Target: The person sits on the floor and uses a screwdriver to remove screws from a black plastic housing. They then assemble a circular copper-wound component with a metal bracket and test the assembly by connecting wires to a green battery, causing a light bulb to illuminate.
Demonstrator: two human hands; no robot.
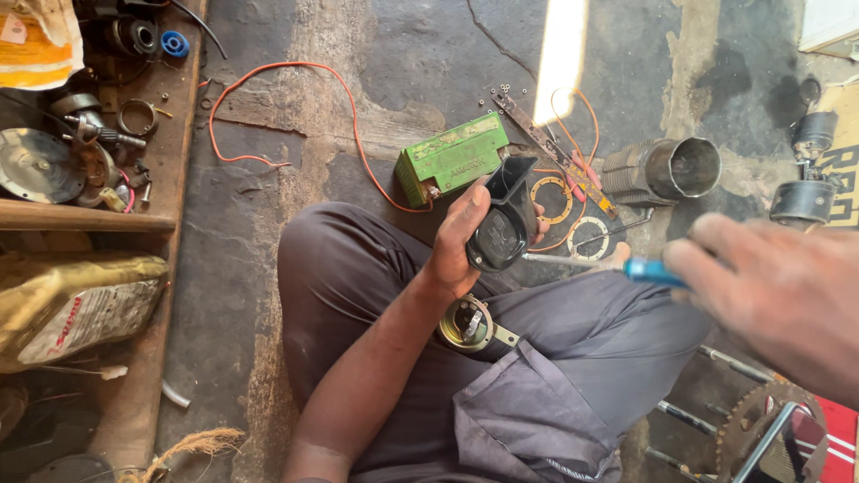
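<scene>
My left hand [458, 234] grips a black horn-shaped part [503, 224] above my lap, its round face turned towards me. My right hand [771, 295], blurred and close to the camera, holds a screwdriver with a blue handle [651, 271]; its metal shaft [559, 259] points left and its tip is at the black part. A round brass-coloured part [466, 324] rests on my grey trousers below the left hand.
On the concrete floor lie a green battery [450, 159] with an orange wire [268, 76], ring gaskets [552, 199], a finned metal cylinder [662, 170] and a sprocket [761, 420]. A wooden shelf [89, 217] with parts stands at the left, a yellow oil jug [76, 304] below it.
</scene>
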